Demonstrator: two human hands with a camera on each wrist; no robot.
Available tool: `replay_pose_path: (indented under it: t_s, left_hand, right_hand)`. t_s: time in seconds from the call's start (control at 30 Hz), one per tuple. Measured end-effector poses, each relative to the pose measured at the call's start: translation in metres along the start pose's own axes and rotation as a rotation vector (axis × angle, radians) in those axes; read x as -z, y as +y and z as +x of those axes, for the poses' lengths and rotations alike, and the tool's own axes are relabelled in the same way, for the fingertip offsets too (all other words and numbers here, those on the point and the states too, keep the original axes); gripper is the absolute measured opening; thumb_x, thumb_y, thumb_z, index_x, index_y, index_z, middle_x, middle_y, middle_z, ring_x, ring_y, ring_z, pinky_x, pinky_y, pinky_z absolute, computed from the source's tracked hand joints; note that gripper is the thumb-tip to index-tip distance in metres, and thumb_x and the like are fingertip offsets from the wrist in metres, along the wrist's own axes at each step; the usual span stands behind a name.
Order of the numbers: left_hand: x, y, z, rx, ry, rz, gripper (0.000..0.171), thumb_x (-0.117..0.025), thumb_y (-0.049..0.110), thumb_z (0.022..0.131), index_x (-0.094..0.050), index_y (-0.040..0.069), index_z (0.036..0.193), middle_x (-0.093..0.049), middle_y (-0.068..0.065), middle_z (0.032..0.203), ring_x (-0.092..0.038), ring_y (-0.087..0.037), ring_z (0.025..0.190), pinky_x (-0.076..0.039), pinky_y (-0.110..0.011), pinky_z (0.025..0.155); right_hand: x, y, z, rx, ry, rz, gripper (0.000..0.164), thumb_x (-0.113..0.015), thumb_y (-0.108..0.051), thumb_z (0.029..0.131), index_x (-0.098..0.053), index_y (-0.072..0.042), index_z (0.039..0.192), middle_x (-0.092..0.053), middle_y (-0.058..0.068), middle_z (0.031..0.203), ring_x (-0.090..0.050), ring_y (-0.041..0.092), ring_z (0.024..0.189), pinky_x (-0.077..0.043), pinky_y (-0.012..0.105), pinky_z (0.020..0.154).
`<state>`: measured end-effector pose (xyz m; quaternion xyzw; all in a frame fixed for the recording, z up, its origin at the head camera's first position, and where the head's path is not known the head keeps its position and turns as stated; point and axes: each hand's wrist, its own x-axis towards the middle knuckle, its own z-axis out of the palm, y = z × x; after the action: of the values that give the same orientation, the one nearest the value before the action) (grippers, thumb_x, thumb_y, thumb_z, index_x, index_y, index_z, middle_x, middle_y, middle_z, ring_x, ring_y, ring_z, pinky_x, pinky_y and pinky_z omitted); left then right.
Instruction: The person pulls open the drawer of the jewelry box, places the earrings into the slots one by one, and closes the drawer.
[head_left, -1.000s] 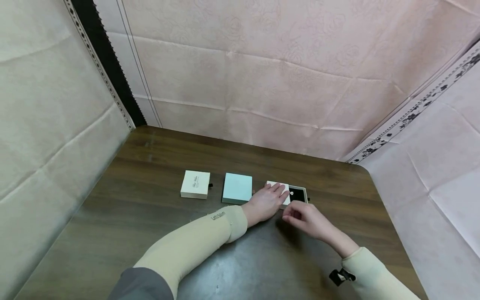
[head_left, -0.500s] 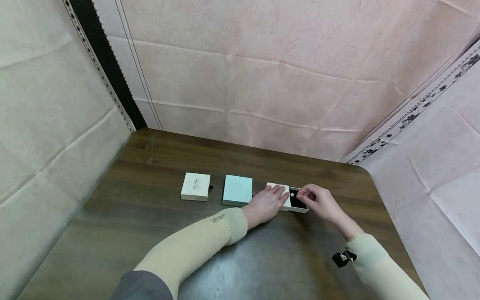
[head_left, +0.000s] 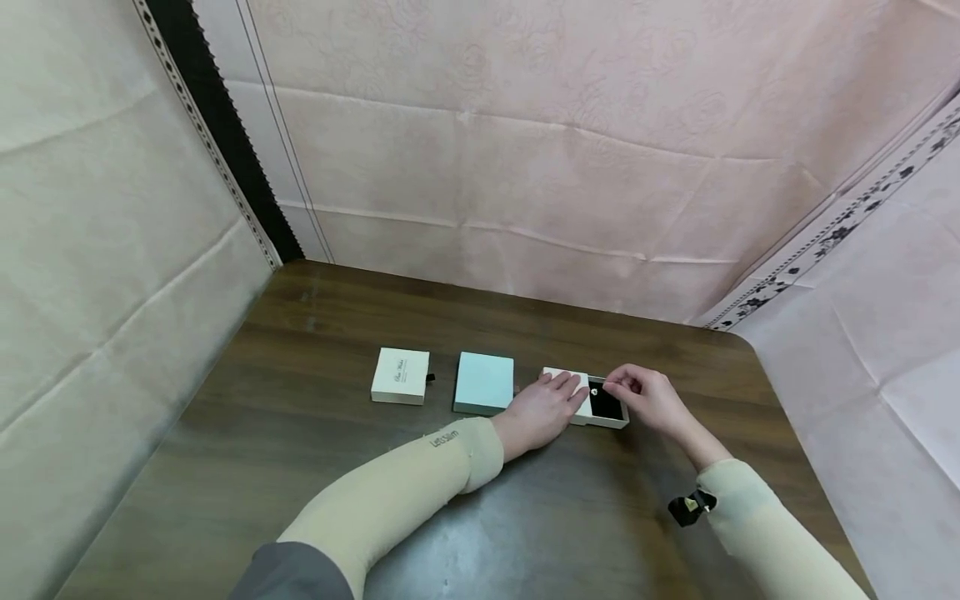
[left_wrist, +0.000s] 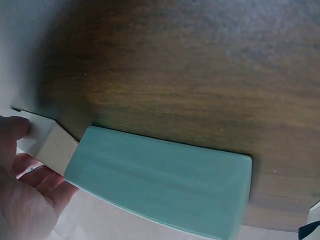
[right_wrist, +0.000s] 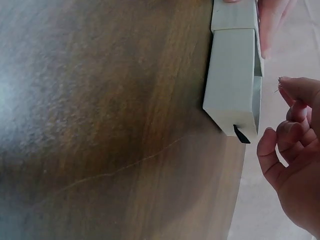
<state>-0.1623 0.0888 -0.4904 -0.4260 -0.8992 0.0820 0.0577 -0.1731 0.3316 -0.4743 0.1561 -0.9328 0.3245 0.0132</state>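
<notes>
A small white jewelry box (head_left: 550, 372) has its black-lined drawer (head_left: 607, 407) slid out to the right. My left hand (head_left: 542, 414) holds the box's sleeve, fingers spread across its top and, in the left wrist view, the thumb (left_wrist: 17, 127) against its side. Over the drawer, my right hand (head_left: 651, 402) pinches a tiny metallic earring (right_wrist: 280, 80) with a thin pin between thumb and forefinger; its other fingers are loosely bent. A small white piece (head_left: 594, 392) shows on the black lining. A black pull tab (right_wrist: 241, 134) sticks out of the drawer's end.
A light blue box (head_left: 484, 380) stands just left of my left hand. Further left is another white box (head_left: 401, 373) with printed lettering and a black tab. Pale patterned cloth (head_left: 480, 167) hangs behind and beside the wooden table (head_left: 337, 317).
My right hand has moved up from in front of the box to over the drawer, fingertips pinching. The drawer is pulled out slightly further. My left hand stays on the sleeve.
</notes>
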Motion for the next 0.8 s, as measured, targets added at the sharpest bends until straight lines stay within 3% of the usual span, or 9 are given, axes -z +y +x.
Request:
replay_pose_path:
  t_s: [0.47,0.8]
  left_hand:
    - [-0.002,0.000,0.001,-0.007,-0.001,-0.001,0.048,-0.042,0.024,0.117,-0.044,0.019,0.164,-0.043,-0.005,0.168,-0.042,-0.018,0.155,-0.040,-0.033,0.122]
    - [-0.003,-0.001,0.000,-0.007,0.007,0.006,0.047,-0.042,0.023,0.117,-0.045,0.019,0.164,-0.044,-0.004,0.168,-0.042,-0.018,0.154,-0.041,-0.033,0.122]
  right_hand:
    - [-0.003,0.006,0.008,0.028,-0.051,-0.029,0.006,-0.074,-0.008,0.101,-0.076,-0.003,0.099,-0.046,-0.006,0.066,-0.042,0.005,0.058,-0.039,0.026,0.059]
    - [-0.002,0.008,0.014,0.049,-0.092,-0.092,0.007,-0.075,-0.009,0.100,-0.077,-0.008,0.094,-0.046,-0.008,0.063,-0.042,0.006,0.055,-0.039,0.027,0.057]
